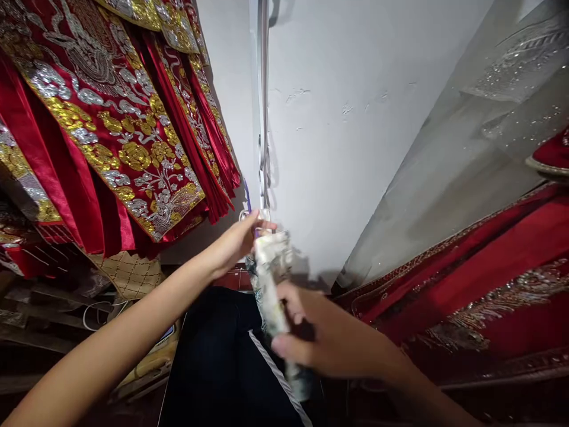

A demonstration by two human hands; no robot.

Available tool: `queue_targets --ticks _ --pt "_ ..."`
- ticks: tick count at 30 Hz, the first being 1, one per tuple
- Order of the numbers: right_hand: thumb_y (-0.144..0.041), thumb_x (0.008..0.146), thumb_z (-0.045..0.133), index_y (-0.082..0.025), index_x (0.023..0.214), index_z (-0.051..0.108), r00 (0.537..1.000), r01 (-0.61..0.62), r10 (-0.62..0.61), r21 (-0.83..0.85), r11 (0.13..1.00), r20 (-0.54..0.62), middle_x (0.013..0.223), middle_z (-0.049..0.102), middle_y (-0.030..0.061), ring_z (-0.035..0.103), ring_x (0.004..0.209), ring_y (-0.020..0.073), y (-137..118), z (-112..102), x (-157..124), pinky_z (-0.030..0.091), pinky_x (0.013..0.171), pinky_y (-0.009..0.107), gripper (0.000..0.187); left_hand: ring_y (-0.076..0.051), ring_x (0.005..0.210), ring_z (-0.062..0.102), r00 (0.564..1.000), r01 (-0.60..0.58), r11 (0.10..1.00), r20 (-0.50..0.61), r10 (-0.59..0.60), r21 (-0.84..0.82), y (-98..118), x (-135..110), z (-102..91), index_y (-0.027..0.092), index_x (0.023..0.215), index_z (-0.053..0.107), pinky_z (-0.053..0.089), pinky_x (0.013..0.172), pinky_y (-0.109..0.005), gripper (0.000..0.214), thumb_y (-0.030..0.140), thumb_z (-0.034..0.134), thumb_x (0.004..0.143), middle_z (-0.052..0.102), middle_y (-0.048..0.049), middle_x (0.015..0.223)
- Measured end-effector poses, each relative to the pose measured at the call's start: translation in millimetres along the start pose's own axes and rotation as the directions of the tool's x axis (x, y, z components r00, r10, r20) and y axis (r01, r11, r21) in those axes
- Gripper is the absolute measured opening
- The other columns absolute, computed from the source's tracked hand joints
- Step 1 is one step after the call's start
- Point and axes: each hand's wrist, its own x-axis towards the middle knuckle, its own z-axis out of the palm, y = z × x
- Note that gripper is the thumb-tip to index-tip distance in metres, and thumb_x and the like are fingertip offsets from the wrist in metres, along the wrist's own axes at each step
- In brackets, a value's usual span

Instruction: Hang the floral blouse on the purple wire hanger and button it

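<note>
A pale garment (269, 279) with a dark floral print hangs in narrow folds before the white wall. At its top a thin purple hanger (247, 194) shows beside my left hand (244, 237). The fingers of this hand are closed about the hanger and the cloth's upper edge; its exact grip is partly hidden. Lower down, my right hand (311, 329) has its thumb and fingers around the edge of the garment. Motion blurs this hand and the cloth near it. Behind the hands a metal rail (263, 89) runs along the wall.
Red garments with gold and silver embroidery (133, 142) hang at the left. On the right are a sheer beaded white cloth (427, 148) and red beaded cloth (480, 267). Below lies dark fabric (213, 362), with a white cable (91, 317) at lower left.
</note>
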Motion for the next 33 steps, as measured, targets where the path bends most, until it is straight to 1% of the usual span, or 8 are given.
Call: queue_targets --ticks 3,5,7,9,15,21,27,33 --pt "-0.035 0.088 0.066 -0.022 0.110 0.068 0.993 0.005 0.004 -0.080 0.997 0.120 0.094 0.072 0.0021 0.066 0.081 0.0163 2.6 -0.9 20.0 0.051 0.075 0.028 0.025 -0.010 0.051 0.043 0.975 0.193 0.981 0.112 -0.191 -0.005 -3.8 -27.7 8.9 0.013 0.101 0.062 0.035 0.052 -0.021 0.043 0.052 0.067 0.083 0.049 0.0034 0.060" --pt "-0.035 0.092 0.060 -0.022 0.108 0.069 0.986 -0.036 0.007 -0.173 0.984 -0.169 0.103 0.072 0.0048 0.066 0.090 0.0189 19.0 -15.3 30.3 0.051 0.080 0.031 0.023 -0.009 0.047 0.037 0.949 0.228 0.951 0.168 -0.265 0.211 -0.5 -51.7 0.4 0.015 0.101 0.062 0.031 0.049 -0.021 0.035 0.048 0.062 0.089 0.044 0.0064 0.053" --pt "-0.037 0.091 0.061 -0.023 0.121 0.065 0.861 -0.130 -0.014 -0.246 0.960 -0.508 0.124 0.065 0.0082 0.061 0.110 0.0245 42.5 -33.1 36.7 0.049 0.088 0.036 0.033 -0.011 0.053 0.045 0.947 0.188 0.865 0.148 -0.285 0.466 8.1 -74.3 -13.1 0.017 0.100 0.065 0.036 0.053 -0.022 0.034 0.049 0.056 0.093 0.053 0.0036 0.060" --pt "-0.042 0.088 0.064 -0.026 0.132 0.058 0.800 -0.179 0.008 -0.225 0.958 -0.600 0.138 0.056 0.0082 0.053 0.124 0.0282 65.1 -47.7 40.3 0.046 0.094 0.038 0.047 -0.014 0.071 0.056 0.972 0.111 0.758 0.090 -0.219 0.643 19.3 -88.8 -27.3 0.019 0.094 0.068 0.042 0.063 -0.023 0.035 0.050 0.053 0.095 0.064 -0.0002 0.078" --pt "-0.060 0.090 0.057 -0.016 0.068 0.062 0.967 -0.187 0.223 0.253 0.949 -0.125 0.069 0.062 0.0026 0.056 0.063 0.0157 85.4 -58.9 46.6 0.041 0.059 0.026 0.049 -0.014 0.066 0.056 0.983 -0.060 0.681 -0.073 0.166 0.730 28.7 -66.0 -69.6 0.018 0.088 0.062 0.042 0.061 -0.024 0.031 0.048 0.057 0.093 0.060 0.0009 0.073" --pt "-0.057 0.079 0.073 -0.017 0.075 0.070 0.820 0.092 0.179 0.432 0.897 -0.544 0.066 0.066 0.0013 0.060 0.061 0.0164 85.1 -82.3 82.6 0.046 0.060 0.026 0.040 -0.025 0.101 0.059 0.617 -0.177 0.189 -0.041 0.786 0.966 -1.9 -36.9 -74.1 0.018 0.103 0.061 0.045 0.091 -0.039 0.017 0.032 0.057 0.093 0.065 -0.0100 0.105" --pt "-0.057 0.073 0.078 -0.018 0.068 0.070 0.738 0.149 0.159 0.388 0.910 -0.656 0.065 0.067 0.0023 0.062 0.062 0.0171 103.4 -119.6 112.1 0.047 0.062 0.027 0.040 -0.021 0.071 0.063 0.956 -0.192 0.179 0.142 0.258 0.965 -68.6 -33.1 -46.1 0.022 0.131 0.051 0.043 0.066 -0.030 0.034 0.034 0.038 0.102 0.068 -0.0044 0.081" --pt "-0.060 0.073 0.076 -0.020 0.076 0.070 0.660 0.142 0.252 0.446 0.883 -0.708 0.068 0.069 0.0035 0.066 0.067 0.0225 127.4 -116.6 81.8 0.050 0.062 0.030 0.040 -0.023 0.076 0.064 0.995 -0.096 0.347 0.091 0.030 0.933 -131.1 -25.4 -34.1 0.024 0.137 0.047 0.038 0.062 -0.027 0.042 0.041 0.044 0.099 0.068 -0.0037 0.083"
